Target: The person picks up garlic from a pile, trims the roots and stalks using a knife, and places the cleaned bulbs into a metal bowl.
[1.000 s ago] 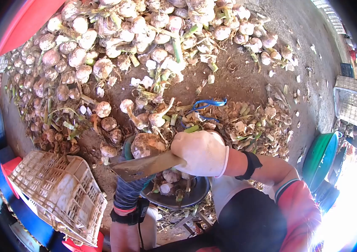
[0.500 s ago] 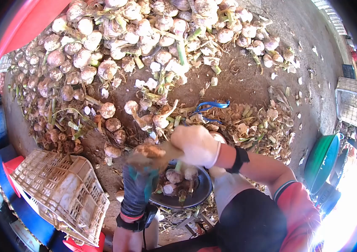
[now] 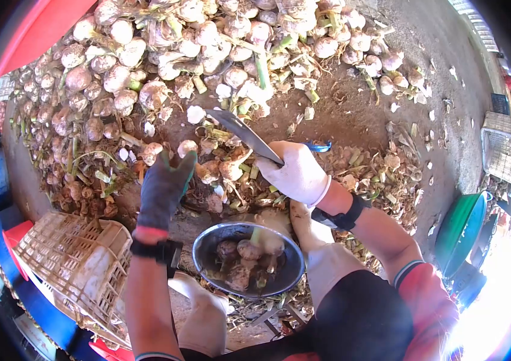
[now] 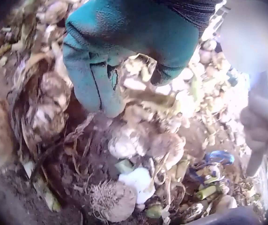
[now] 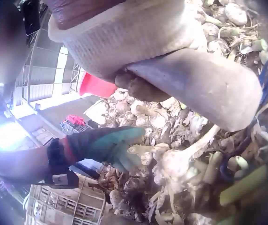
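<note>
My left hand (image 3: 164,189), in a dark glove with a green palm, reaches down over the garlic pile. Its thumb and fingers are spread apart beside a garlic bulb (image 3: 187,148); the left wrist view shows its bent fingers over bulbs (image 4: 127,140), with no bulb in the grasp. My right hand (image 3: 296,174), in a white glove, grips a broad-bladed knife (image 3: 243,133) whose blade points up and left over the stalks. Between my legs sits a dark basin (image 3: 207,243) with several garlic bulbs (image 3: 249,249) in it.
A large heap of garlic (image 3: 153,93) covers the ground ahead. Dry skins and cut stalks (image 3: 382,174) lie at the right, near a blue strap (image 3: 320,147). An upturned plastic crate (image 3: 75,259) stands at the left, a green tub (image 3: 457,228) at the far right.
The garlic bulb the left hand held at the knife has left that hand, which has moved up and left to the pile. The knife has swung from pointing left to pointing up and left.
</note>
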Tool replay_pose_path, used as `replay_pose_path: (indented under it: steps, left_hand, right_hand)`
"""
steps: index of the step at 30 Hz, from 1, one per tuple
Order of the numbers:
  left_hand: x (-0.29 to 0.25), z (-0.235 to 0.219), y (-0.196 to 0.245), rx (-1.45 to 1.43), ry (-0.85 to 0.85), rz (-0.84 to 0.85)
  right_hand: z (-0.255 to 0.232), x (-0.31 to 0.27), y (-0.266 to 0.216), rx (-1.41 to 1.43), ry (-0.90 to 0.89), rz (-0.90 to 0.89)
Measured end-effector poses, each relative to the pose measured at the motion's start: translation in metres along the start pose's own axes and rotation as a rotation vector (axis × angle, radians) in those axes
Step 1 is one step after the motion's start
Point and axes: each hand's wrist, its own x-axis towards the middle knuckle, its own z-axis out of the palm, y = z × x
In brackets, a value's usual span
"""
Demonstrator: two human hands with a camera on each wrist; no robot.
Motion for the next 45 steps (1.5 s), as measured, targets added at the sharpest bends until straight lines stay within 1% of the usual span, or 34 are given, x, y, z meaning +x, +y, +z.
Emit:
replay_pose_path:
  steps: [2,3,4,6,7,8,10,11,12,13,14,15,16,18,20,22,23,25,26,28,30,31,32,33,34,35,36,38,39,40,42,43,44,45]
  left_hand:
    - [0.043,0.024,-0.030,0.163,0.060,0.113]
    - [0.050,0.032,-0.035,0.095,0.076,0.230]
    - [0.056,0.033,-0.042,0.099,0.071,0.235]
    - [0.055,0.031,-0.039,0.049,0.041,0.147]
    - [0.046,0.029,-0.043,-0.488,-0.127,0.082]
    - [0.029,0.025,-0.035,-0.482,-0.133,0.087]
    - [-0.014,0.015,-0.010,-0.747,-0.293,0.203]
    - [-0.034,0.010,0.002,-0.745,-0.293,0.204]
    - [-0.052,0.006,0.013,-0.801,-0.378,0.203]
    - [-0.065,0.005,0.015,-0.858,-0.464,0.199]
    - [-0.073,0.008,0.008,-0.860,-0.461,0.199]
    - [-0.078,0.013,-0.002,-0.749,-0.343,0.257]
    - [-0.081,0.017,-0.010,-0.636,-0.224,0.309]
    - [-0.073,0.021,-0.020,-0.329,-0.258,0.438]
    - [-0.074,0.031,-0.034,-0.152,-0.061,0.467]
    - [-0.078,0.040,-0.047,-0.095,0.025,0.712]
    - [-0.084,0.043,-0.052,-0.376,-0.063,0.498]
    - [-0.090,0.046,-0.053,-0.647,-0.142,0.277]
    - [-0.094,0.045,-0.048,-0.648,-0.135,0.293]
    - [-0.105,0.041,-0.032,-0.647,-0.127,0.316]
    - [-0.123,0.037,-0.010,-0.857,-0.184,0.013]
    - [-0.126,0.037,-0.006,-0.862,-0.180,0.017]
    - [-0.128,0.039,-0.002,-0.838,-0.182,0.225]
    - [-0.136,0.041,-0.001,-0.965,-0.216,0.289]
    - [-0.145,0.044,0.000,-1.092,-0.260,0.350]
    - [-0.145,0.040,0.000,-1.088,-0.254,0.310]
    - [-0.143,0.036,0.001,-1.086,-0.248,0.272]
    - [-0.122,0.025,0.002,-1.142,-0.309,0.233]
    - [-0.116,0.027,-0.001,-1.136,-0.216,0.270]
    - [-0.111,0.030,-0.006,-1.127,-0.119,0.297]
    - [-0.101,0.020,0.009,-1.113,-0.104,0.340]
    - [-0.085,0.031,-0.013,-1.349,-0.176,0.583]
    - [-0.076,0.034,-0.035,-1.350,-0.178,0.589]
    - [-0.071,0.033,-0.045,-1.282,-0.172,0.520]
  right_hand:
    - [-0.004,-0.004,-0.005,0.056,-0.021,0.100]
    - [-0.006,-0.005,-0.004,0.027,-0.019,0.105]
    - [-0.006,-0.007,0.000,0.029,-0.012,0.109]
    - [-0.007,-0.008,0.007,-0.028,-0.011,0.051]
    - [-0.007,-0.011,0.007,-0.046,-0.022,0.092]
    - [-0.007,-0.011,0.007,-0.043,-0.013,0.096]
    - [-0.002,-0.015,0.004,-0.240,-0.091,-0.011]
    - [0.001,-0.018,0.000,-0.245,-0.088,-0.095]
    - [0.006,-0.018,-0.002,-0.243,-0.089,-0.099]
    - [0.011,-0.020,-0.002,-0.284,-0.116,-0.152]
    - [0.015,-0.020,-0.003,-0.327,-0.143,-0.206]
    - [0.015,-0.021,-0.005,-0.379,-0.188,-0.228]
    - [0.015,-0.023,-0.010,-0.377,-0.194,-0.231]
    - [0.014,-0.027,-0.022,-0.406,-0.303,-0.218]
    - [0.012,-0.027,-0.028,-0.414,-0.326,-0.218]
    - [0.012,-0.028,-0.031,-0.425,-0.313,-0.270]
    - [0.013,-0.030,-0.032,-0.421,-0.317,-0.271]
    - [0.014,-0.030,-0.033,-0.438,-0.322,-0.287]
    - [0.015,-0.032,-0.031,-0.438,-0.319,-0.286]
    - [0.019,-0.035,-0.024,-0.406,-0.249,-0.325]
    - [0.021,-0.032,-0.017,-0.426,-0.211,-0.338]
    - [0.022,-0.028,-0.012,-0.447,-0.181,-0.356]
    - [0.022,-0.016,0.004,-0.454,-0.176,-0.361]
    - [0.022,-0.002,0.025,-0.473,-0.172,-0.147]
    - [0.024,-0.001,0.036,-0.477,-0.173,0.080]
    - [0.009,-0.007,0.028,-0.349,-0.110,0.072]
    - [0.000,-0.012,0.019,-0.347,-0.009,-0.083]
    - [-0.009,-0.015,-0.003,-0.237,0.032,-0.082]
    - [-0.004,-0.011,-0.007,-0.192,0.052,-0.124]
    - [0.000,-0.011,-0.012,-0.138,0.014,-0.160]
    - [0.010,-0.026,-0.024,-0.104,-0.048,-0.265]
    - [0.014,-0.036,-0.026,-0.112,-0.121,-0.341]
    - [0.018,-0.045,-0.029,-0.123,-0.197,-0.422]
    - [0.021,-0.053,-0.036,-0.146,-0.192,-0.357]
